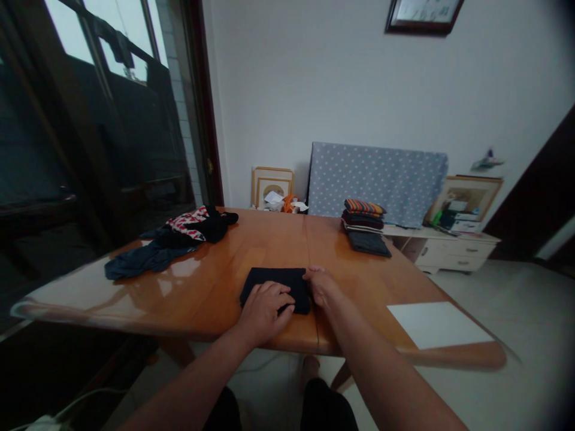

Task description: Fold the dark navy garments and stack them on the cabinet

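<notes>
A dark navy garment [274,276], folded into a flat rectangle, lies near the front edge of the wooden table. My left hand [268,308] rests on top of it with the fingers stretched out and slightly spread. At its right edge my right hand [320,286] is closed, thumb and fingers pinching the far right corner of the cloth. Part of the garment's front is hidden under my left hand.
Crumpled dark clothes [157,254], one with a red-and-white pattern, lie at the left. A stack of folded clothes [363,220] stands at the back right. White paper [440,324] lies at the table's [215,293] right corner. Behind is a white cabinet [449,251].
</notes>
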Motion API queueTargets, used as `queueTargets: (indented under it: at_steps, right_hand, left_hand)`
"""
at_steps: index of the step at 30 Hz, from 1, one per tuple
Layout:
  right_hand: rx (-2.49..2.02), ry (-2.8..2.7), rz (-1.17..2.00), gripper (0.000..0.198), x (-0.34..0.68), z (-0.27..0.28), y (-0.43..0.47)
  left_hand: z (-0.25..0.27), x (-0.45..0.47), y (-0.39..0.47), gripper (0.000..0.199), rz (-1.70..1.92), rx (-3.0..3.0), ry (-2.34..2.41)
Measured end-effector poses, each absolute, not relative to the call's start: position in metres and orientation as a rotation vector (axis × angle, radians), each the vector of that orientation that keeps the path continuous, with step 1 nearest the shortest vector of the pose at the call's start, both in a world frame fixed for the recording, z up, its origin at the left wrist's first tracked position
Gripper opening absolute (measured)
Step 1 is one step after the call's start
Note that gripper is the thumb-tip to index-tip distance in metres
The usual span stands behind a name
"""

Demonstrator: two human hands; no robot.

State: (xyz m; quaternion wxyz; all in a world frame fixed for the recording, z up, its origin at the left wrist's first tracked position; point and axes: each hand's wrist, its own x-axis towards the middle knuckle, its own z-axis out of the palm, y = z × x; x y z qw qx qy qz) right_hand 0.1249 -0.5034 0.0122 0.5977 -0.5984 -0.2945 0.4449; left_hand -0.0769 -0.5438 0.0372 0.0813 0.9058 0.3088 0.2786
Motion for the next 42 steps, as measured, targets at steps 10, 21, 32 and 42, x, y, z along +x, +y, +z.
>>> queueTargets:
  at_steps: [10, 21, 32, 42]
  right_hand:
    - [-1.369, -0.669, 0.851, 0.005, 0.128, 0.008, -0.517]
    - [-1.727, -1.745, 0.136, 0.048, 0.105, 0.029, -0.542]
    - [-2.116, -1.921, 0.205, 0.065, 0.098, 0.015, -0.552]
    - [-2.175, -1.937, 0.179, 0.069, 0.100, 0.010, -0.553]
  left_hand:
    - [0.034, -0.077, -0.542, 0.020, 0.830, 2.704, 0.943]
    - [0.035, -0.079, -0.543, 0.021, 0.825, 2.715, 0.948]
    - [0.030, -0.084, -0.542, 0.025, 1.063, 2.414, 0.960]
    - [0.017, -0.160, -0.495, 0.018, 1.487, 1.741, 1.323]
